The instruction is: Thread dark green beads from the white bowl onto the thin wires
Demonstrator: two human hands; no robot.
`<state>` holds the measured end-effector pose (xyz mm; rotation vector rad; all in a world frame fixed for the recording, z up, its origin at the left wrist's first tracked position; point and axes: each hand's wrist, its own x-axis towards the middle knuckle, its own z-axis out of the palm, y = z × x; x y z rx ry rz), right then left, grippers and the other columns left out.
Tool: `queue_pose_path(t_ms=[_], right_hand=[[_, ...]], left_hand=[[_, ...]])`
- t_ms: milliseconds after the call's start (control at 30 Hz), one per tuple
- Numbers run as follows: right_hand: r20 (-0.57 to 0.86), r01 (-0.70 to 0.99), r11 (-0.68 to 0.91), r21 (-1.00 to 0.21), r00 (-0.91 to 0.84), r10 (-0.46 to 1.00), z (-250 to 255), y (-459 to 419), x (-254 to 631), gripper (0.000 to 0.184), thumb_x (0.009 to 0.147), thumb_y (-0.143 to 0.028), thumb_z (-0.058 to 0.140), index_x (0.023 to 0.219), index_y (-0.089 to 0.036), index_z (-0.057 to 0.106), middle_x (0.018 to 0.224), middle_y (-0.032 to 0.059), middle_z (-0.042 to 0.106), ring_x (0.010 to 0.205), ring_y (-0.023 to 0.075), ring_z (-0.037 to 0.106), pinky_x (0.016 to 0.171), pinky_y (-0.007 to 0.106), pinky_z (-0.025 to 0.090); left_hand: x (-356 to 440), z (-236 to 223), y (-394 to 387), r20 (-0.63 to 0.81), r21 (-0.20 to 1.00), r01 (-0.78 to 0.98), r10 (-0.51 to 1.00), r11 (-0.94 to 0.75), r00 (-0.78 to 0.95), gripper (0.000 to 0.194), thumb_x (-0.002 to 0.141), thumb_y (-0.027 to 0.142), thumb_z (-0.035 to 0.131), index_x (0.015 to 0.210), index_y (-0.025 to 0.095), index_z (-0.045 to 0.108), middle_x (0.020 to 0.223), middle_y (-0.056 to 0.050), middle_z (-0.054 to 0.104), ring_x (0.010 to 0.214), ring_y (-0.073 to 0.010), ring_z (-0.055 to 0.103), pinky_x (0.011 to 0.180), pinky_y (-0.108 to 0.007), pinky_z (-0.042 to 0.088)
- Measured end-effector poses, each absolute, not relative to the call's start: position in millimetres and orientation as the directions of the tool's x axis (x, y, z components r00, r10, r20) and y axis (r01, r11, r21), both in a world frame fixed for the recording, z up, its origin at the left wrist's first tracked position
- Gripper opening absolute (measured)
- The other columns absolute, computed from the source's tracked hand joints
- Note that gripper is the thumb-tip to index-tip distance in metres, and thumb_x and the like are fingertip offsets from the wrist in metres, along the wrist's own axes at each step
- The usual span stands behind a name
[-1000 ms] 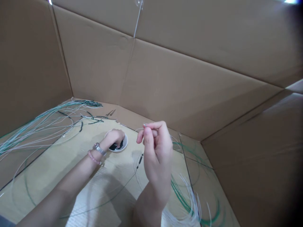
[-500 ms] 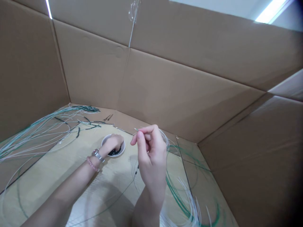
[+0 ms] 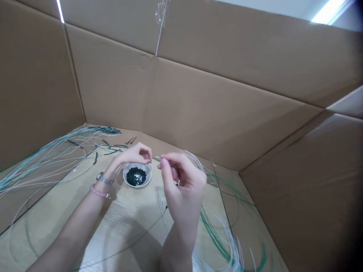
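The right hand (image 3: 185, 185) pinches a thin strand (image 3: 158, 157); the left hand (image 3: 138, 153) curls above the bowl (image 3: 149, 176), its pinch unclear.

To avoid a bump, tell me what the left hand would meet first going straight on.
Probably the strand tip held by the right hand; the left hand points toward it, but depth is unclear.

The walls (image 3: 227, 109) look matt cardboard, the bowl (image 3: 148, 176) smooth, the tabletop (image 3: 124, 211) slightly glossy.

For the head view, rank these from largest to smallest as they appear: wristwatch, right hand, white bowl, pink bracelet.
1. Right hand
2. White bowl
Last: pink bracelet and wristwatch, too alike to rank.
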<state>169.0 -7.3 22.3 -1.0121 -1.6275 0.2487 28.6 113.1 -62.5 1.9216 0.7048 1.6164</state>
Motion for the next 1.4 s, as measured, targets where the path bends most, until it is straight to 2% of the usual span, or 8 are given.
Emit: queue_pose_path(t_ms=[100, 233, 333, 467, 667, 900, 1233, 1400], right_hand=[[0.729, 0.445, 0.627, -0.639, 0.089, 0.679, 19.5, -9.6, 165.7, 0.011, 0.084, -0.014, 0.056, 0.085, -0.023, 0.061, 0.066, -0.0044, 0.06, 0.052, 0.0065, 0.044, 0.051, 0.021, 0.038], [0.783, 0.403, 0.682, -0.611, 0.177, 0.596, 16.4, -16.5, 161.2, 0.018, 0.083, -0.011, 0.058, 0.092, -0.025, 0.062, 0.068, -0.0038, 0.06, 0.053, 0.0071, 0.051, 0.048, 0.021, 0.04], [0.809, 0.374, 0.721, -0.583, 0.19, 0.556, 15.7, -21.6, 157.5, 0.02, 0.082, -0.009, 0.058, 0.094, -0.025, 0.061, 0.069, -0.0035, 0.061, 0.053, 0.0075, 0.054, 0.046, 0.02, 0.042], [0.822, 0.359, 0.741, -0.567, 0.189, 0.538, 17.0, -24.7, 153.3, 0.021, 0.081, -0.009, 0.058, 0.093, -0.025, 0.059, 0.074, -0.0028, 0.065, 0.055, 0.0081, 0.057, 0.047, 0.021, 0.045], [0.837, 0.401, 0.739, -0.542, 0.183, 0.515, 21.4, -27.3, 152.3, 0.016, 0.08, -0.008, 0.057, 0.086, -0.023, 0.059, 0.088, 0.0021, 0.069, 0.079, 0.0141, 0.066, 0.05, 0.023, 0.045], [0.865, 0.469, 0.736, -0.488, 0.148, 0.479, 23.3, -28.9, 152.8, 0.02, 0.077, -0.006, 0.059, 0.086, -0.023, 0.059, 0.086, -0.0004, 0.071, 0.057, 0.008, 0.057, 0.047, 0.023, 0.042], [0.878, 0.473, 0.751, -0.462, 0.122, 0.463, 22.1, -26.9, 153.5, 0.021, 0.075, -0.002, 0.059, 0.086, -0.021, 0.059, 0.085, -0.0013, 0.07, 0.057, 0.006, 0.053, 0.049, 0.022, 0.042], [0.891, 0.482, 0.761, -0.434, 0.108, 0.44, 22.4, -26.3, 155.4, 0.021, 0.073, 0.0, 0.06, 0.084, -0.018, 0.059, 0.085, -0.0005, 0.07, 0.06, 0.0059, 0.056, 0.051, 0.022, 0.044]], left_hand=[[27.2, -43.6, 106.1, 0.708, 0.701, -0.103, 0.671, -0.706, 0.22, 0.015, 0.065, 0.031, 0.075, 0.063, 0.019, 0.066, 0.059, -0.001, 0.067, 0.051, -0.0147, 0.063, 0.048, -0.025, 0.053], [31.4, -17.9, 77.2, 0.73, 0.674, -0.257, 0.679, -0.693, 0.085, 0.007, 0.074, 0.028, 0.07, 0.076, 0.021, 0.067, 0.068, -0.002, 0.07, 0.056, -0.0118, 0.065, 0.05, -0.021, 0.054], [36.3, -2.4, 50.5, 0.686, 0.661, -0.411, 0.727, -0.627, -0.006, 0.005, 0.072, 0.025, 0.074, 0.074, 0.022, 0.07, 0.069, -0.001, 0.07, 0.057, -0.0106, 0.065, 0.05, -0.019, 0.054], [40.7, 9.4, 30.4, 0.634, 0.657, -0.521, 0.773, -0.545, -0.009, 0.009, 0.068, 0.026, 0.078, 0.072, 0.023, 0.071, 0.067, 0.0, 0.07, 0.052, -0.0088, 0.062, 0.048, -0.018, 0.054], [43.3, 13.6, 24.7, 0.654, 0.646, -0.569, 0.753, -0.51, 0.068, 0.008, 0.07, 0.023, 0.078, 0.071, 0.025, 0.07, 0.069, 0.002, 0.066, 0.057, -0.0056, 0.06, 0.055, -0.016, 0.054], [41.1, 11.3, 20.6, 0.661, 0.648, -0.534, 0.749, -0.543, 0.041, 0.014, 0.069, 0.012, 0.077, 0.073, 0.024, 0.07, 0.071, 0.001, 0.068, 0.063, -0.0077, 0.064, 0.057, -0.015, 0.056], [38.9, 14.8, 16.5, 0.689, 0.643, -0.491, 0.724, -0.589, 0.034, 0.029, 0.065, -0.004, 0.073, 0.079, 0.021, 0.067, 0.075, 0.003, 0.069, 0.068, -0.0067, 0.066, 0.063, -0.012, 0.057], [37.6, 16.5, 14.4, 0.717, 0.64, -0.418, 0.697, -0.645, 0.021, 0.029, 0.067, -0.006, 0.069, 0.08, 0.019, 0.067, 0.075, 0.002, 0.069, 0.069, -0.0071, 0.066, 0.065, -0.013, 0.058]])
